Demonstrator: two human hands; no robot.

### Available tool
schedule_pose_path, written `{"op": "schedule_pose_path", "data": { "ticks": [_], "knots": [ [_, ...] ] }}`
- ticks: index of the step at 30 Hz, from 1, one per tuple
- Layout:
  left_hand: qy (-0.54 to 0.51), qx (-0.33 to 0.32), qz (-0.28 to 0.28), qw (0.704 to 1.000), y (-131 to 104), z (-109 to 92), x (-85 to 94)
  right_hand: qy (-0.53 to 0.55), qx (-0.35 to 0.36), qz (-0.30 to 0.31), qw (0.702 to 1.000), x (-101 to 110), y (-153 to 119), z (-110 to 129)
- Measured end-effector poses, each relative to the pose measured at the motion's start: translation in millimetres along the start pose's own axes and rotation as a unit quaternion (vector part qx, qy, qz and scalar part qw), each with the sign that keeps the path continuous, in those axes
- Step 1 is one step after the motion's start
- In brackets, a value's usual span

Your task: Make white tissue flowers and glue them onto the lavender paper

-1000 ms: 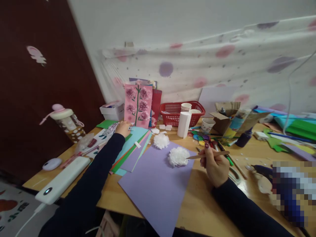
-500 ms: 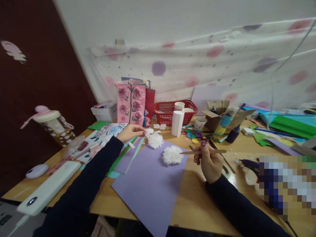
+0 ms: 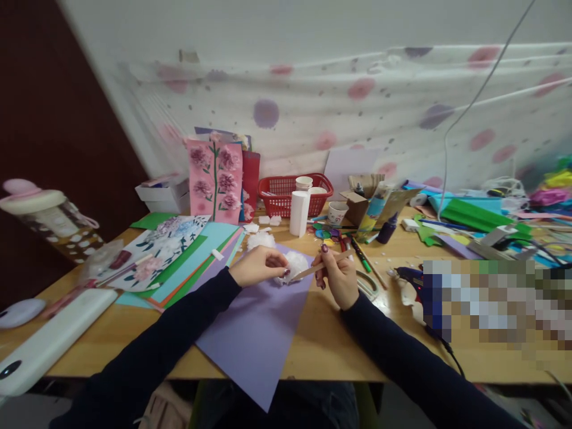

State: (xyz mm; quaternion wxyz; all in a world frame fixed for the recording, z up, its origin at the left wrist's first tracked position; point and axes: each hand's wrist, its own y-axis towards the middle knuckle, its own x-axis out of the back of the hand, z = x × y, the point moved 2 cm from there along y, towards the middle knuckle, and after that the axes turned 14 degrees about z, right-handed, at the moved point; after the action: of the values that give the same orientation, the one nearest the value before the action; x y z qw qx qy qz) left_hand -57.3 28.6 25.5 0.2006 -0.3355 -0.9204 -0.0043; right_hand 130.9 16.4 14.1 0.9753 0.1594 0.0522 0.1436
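My right hand [image 3: 338, 275] is closed around a flat wooden craft stick [image 3: 313, 269], whose tip points left and touches the lower edge of a white paper flower [image 3: 297, 262]. My left hand [image 3: 261, 266] is pinched at the left side of the same flower; a small white paper piece seems to be between its fingertips, mostly hidden. Under the flower lies a purple sheet of paper [image 3: 250, 339], with one corner past the table's front edge. Behind my left hand, a second white flower [image 3: 261, 239] is partly covered.
Loose white paper pieces [image 3: 270, 220] and a white paper roll [image 3: 298, 213] are behind the flowers, before a red basket [image 3: 273, 205]. At left are coloured sheets [image 3: 183, 280], a power bank [image 3: 58, 333] and a bottle [image 3: 53, 220]. A glue gun [image 3: 409, 275] lies at right.
My left hand has moved from the white pieces by the rear flower to the front flower. The stick in my right hand now slants down to that flower's edge. The view has shifted right.
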Motion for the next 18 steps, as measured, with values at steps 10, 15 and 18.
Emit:
{"op": "schedule_pose_path", "data": {
  "ticks": [10, 15, 18],
  "knots": [
    [-0.038, -0.008, 0.061, 0.997, -2.5, -4.5, -10.2, -0.002, 0.009, -0.027, 1.0, 6.6, 2.1, -9.4],
    [-0.105, -0.011, 0.065, 0.992, -1.0, -2.0, -10.5, -0.003, 0.028, -0.04, 0.999, 6.7, 2.2, -6.4],
    [-0.113, -0.006, 0.045, 0.993, 0.1, -0.5, -9.8, 0.004, 0.052, -0.065, 0.997, 8.4, 2.5, -2.9]
  ]
}}
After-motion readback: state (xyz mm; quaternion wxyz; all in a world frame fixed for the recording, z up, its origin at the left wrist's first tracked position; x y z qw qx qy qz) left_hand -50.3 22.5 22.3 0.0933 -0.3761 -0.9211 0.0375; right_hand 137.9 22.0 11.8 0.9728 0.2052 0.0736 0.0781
